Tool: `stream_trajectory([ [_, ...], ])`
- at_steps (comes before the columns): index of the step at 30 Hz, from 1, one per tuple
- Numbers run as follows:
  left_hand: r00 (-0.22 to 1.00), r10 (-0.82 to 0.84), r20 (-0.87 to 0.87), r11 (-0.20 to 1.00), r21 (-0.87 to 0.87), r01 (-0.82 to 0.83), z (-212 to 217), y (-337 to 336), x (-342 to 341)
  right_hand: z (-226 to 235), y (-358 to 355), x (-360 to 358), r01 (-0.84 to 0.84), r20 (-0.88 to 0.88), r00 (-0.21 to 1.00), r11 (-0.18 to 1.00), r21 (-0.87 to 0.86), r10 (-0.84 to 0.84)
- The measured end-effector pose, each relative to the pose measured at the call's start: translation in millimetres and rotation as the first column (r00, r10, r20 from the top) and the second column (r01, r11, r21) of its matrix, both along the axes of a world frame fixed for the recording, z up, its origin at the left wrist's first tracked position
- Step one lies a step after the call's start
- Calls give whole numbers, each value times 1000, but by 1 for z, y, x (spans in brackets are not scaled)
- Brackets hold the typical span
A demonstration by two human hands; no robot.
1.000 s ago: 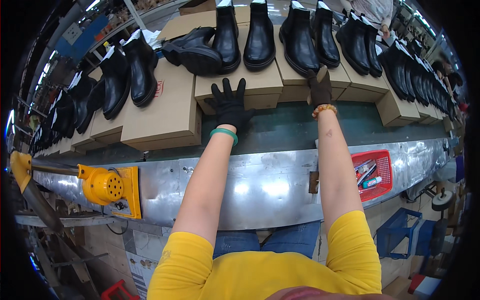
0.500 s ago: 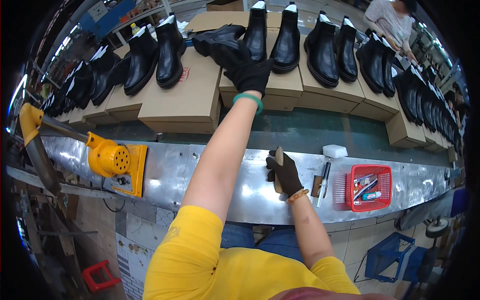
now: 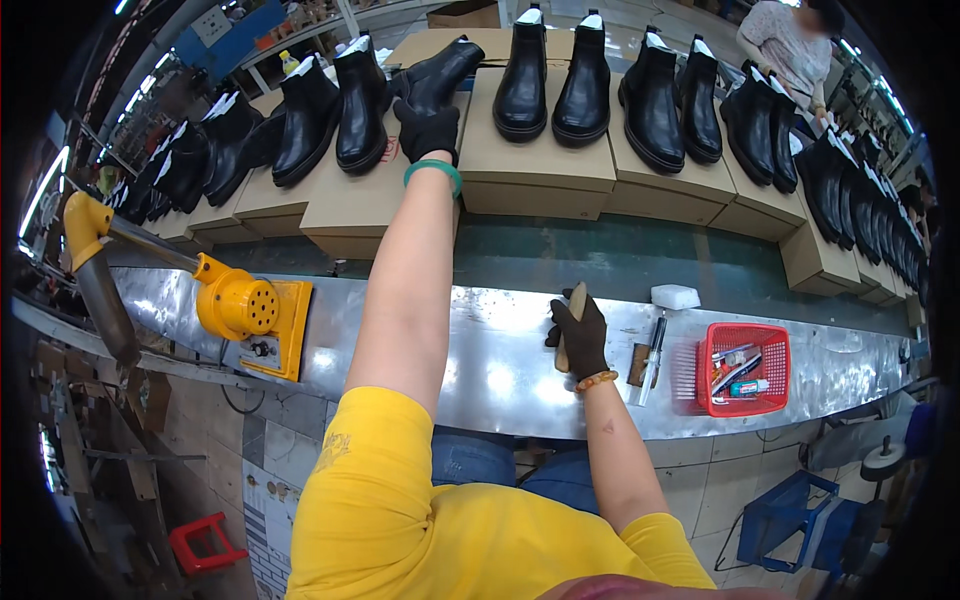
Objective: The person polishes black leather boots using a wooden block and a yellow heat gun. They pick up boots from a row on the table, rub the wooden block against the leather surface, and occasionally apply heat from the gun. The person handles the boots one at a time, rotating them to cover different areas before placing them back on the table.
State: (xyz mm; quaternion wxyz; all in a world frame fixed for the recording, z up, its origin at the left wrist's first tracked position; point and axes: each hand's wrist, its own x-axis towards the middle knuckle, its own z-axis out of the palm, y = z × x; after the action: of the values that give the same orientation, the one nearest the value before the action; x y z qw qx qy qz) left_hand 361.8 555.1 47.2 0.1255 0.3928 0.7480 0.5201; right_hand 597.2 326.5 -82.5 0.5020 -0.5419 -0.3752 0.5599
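- Grip L: you're at tilted blk boot, can't tell if holding
- Grip R: you hold tan pad over metal table, left of red basket

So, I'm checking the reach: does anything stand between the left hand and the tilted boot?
Nothing visible does: the left hand appears to touch the tilted boot from the near side. An upright boot stands just to the left.
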Motion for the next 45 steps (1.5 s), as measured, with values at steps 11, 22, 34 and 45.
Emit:
stream_trajectory([
  [11,548,-526,650,850,418,320,-10,-181,-72,-10,8,7,-107,-93,990,994,5,107],
  [22,623,-711,327,702,267,660,-35,-346,-78,11,-20,10,-103,-594,771,966,238,229],
  [34,565,-797,213,602,191,776,-76,-358,-73,28,-113,39,-107,-680,711,983,146,179],
  [45,564,-736,374,651,161,742,-93,-362,-72,50,-127,32,-211,-544,790,959,192,283],
])
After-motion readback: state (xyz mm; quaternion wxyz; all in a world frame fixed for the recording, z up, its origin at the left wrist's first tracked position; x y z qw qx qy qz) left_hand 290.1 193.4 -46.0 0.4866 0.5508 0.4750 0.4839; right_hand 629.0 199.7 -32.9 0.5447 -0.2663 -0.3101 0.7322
